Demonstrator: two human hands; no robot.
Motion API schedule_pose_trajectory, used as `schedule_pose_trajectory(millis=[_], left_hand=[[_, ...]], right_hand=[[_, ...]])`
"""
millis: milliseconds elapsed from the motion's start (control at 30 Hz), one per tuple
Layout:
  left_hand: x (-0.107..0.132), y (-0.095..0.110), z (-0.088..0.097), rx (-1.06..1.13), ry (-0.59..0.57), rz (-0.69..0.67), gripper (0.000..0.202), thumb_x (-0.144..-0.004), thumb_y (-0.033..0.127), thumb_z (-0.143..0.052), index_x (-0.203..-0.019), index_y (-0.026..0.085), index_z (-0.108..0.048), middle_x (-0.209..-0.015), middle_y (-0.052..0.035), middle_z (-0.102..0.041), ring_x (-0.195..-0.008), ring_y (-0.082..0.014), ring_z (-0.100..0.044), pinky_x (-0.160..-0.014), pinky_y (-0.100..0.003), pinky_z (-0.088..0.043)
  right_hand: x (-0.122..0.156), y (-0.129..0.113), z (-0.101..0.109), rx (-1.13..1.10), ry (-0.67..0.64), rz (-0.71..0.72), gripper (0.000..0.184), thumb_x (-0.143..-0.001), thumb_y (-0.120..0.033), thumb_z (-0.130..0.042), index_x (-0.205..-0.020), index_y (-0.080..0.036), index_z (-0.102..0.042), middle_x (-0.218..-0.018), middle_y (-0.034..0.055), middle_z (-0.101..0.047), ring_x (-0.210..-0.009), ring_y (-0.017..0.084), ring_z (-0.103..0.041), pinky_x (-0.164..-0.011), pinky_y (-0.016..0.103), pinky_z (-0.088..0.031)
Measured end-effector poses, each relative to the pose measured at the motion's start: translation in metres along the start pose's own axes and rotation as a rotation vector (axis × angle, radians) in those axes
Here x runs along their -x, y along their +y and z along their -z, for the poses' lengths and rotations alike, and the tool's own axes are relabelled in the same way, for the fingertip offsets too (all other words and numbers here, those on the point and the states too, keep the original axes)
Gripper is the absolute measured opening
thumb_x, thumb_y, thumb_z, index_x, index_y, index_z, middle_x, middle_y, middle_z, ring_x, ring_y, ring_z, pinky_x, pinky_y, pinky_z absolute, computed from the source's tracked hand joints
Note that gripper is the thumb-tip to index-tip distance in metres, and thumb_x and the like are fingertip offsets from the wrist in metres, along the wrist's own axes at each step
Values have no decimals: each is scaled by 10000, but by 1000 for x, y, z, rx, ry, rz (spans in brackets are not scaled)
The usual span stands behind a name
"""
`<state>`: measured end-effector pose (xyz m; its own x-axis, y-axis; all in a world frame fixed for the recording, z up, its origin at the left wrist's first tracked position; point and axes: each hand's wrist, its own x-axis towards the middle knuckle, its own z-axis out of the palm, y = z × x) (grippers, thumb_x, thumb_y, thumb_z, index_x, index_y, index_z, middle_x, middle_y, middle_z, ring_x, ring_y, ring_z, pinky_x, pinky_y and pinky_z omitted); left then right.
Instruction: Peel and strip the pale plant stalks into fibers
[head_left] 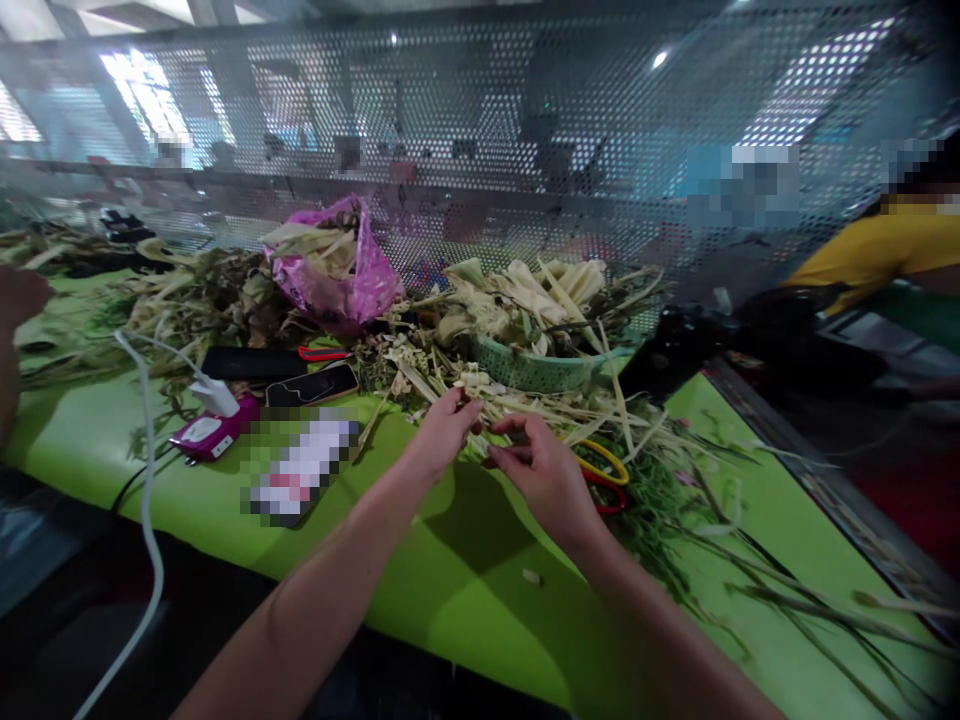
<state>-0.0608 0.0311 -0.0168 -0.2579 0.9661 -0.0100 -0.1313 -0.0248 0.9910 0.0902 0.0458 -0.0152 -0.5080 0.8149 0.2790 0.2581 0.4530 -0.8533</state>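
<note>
My left hand [444, 430] is closed, thumb and fingers pinched together at the edge of a heap of pale dry strips [510, 400]. Close on its right, my right hand [546, 475] is also pinched, its fingertips pointing at the left ones. Whatever small piece lies in the fingers is too small to make out. Beside my right hand are scissors [606, 465] with one yellow and one red handle, partly hidden by the hand. Behind the hands stands a green basket [525, 368] piled with pale dried husks [540, 290].
A pink plastic bag [330, 280] of husks sits behind phones [313, 386]. At left are a purple power block [214, 430] and white cable [150, 500]. Green sprigs [656, 510] and long stalks lie right. A perforated screen [465, 130] backs the table; someone in yellow [885, 245] is beyond.
</note>
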Motion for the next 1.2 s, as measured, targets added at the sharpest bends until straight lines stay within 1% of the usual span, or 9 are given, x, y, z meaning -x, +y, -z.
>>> schedule_pose_trajectory(millis=[167, 400, 567, 733, 833, 933, 1000, 1100, 1200], left_hand=[[1, 2, 0, 38, -53, 27, 208, -785, 349, -574, -751, 186, -448, -584, 54, -451, -479, -59, -367, -459, -198, -267], [3, 8, 3, 113, -155, 76, 244, -767, 360, -599, -740, 188, -428, -563, 70, -358, -465, -47, -297, -448, -187, -212], [2, 8, 5, 35, -143, 55, 247, -769, 358, -591, -706, 183, -428, -562, 60, -378, -471, -51, -296, -451, -203, -208], [-2, 3, 5, -27, -150, 7, 265, -779, 399, -577, -710, 181, -443, -568, 59, -389, -475, -56, -307, -460, -213, -222], [-1, 2, 2, -67, -178, -18, 252, -788, 393, -560, -711, 178, -454, -571, 56, -399, -476, -61, -321, -466, -221, -235], [1, 2, -1, -100, -195, -21, 237, -787, 369, -555, -694, 180, -445, -570, 52, -410, -484, -67, -338, -472, -230, -249], [2, 3, -2, -107, -203, -20, 226, -784, 354, -555, -694, 180, -442, -568, 54, -404, -487, -68, -334, -473, -230, -251], [3, 4, -2, -111, -226, -22, 219, -783, 354, -555, -707, 178, -450, -571, 56, -402, -489, -67, -332, -472, -226, -253], [2, 5, -1, -130, -242, -26, 225, -771, 349, -573, -696, 174, -453, -562, 58, -400, -486, -65, -327, -477, -226, -252]], right_hand=[[-3, 8, -2, -39, -3, -12, 200, -809, -319, -610, -960, -197, -560, -885, 41, -651, -794, 180, -617, -737, 309, -486], [-7, 6, 17, 122, 122, -17, 217, -844, -391, -551, -830, -192, -636, -635, -7, -554, -563, 136, -458, -536, 251, -345], [-9, 5, 22, 150, 119, -15, 208, -814, -387, -592, -814, -187, -651, -673, 12, -588, -562, 138, -468, -528, 254, -347], [-10, 0, 21, -72, 94, -176, 278, -784, -429, -616, -931, -193, -606, -530, -50, -469, -408, 96, -361, -396, 223, -270], [-11, -1, 16, -248, 69, -241, 280, -759, -419, -630, -909, -198, -545, -634, -33, -538, -415, 85, -420, -398, 222, -349], [-12, 2, 12, -351, 29, -242, 299, -718, -386, -674, -893, -192, -528, -735, 10, -609, -575, 133, -572, -556, 276, -495], [-12, 3, 12, -362, 24, -216, 307, -703, -376, -692, -894, -183, -548, -784, 33, -639, -687, 160, -608, -652, 308, -517], [-13, 6, 16, -231, -2, -173, 247, -731, -377, -661, -858, -171, -608, -759, 34, -650, -676, 162, -592, -657, 309, -487], [-13, 6, 20, -21, 16, -170, 179, -755, -352, -624, -773, -174, -636, -631, 3, -607, -571, 148, -546, -575, 284, -425]])
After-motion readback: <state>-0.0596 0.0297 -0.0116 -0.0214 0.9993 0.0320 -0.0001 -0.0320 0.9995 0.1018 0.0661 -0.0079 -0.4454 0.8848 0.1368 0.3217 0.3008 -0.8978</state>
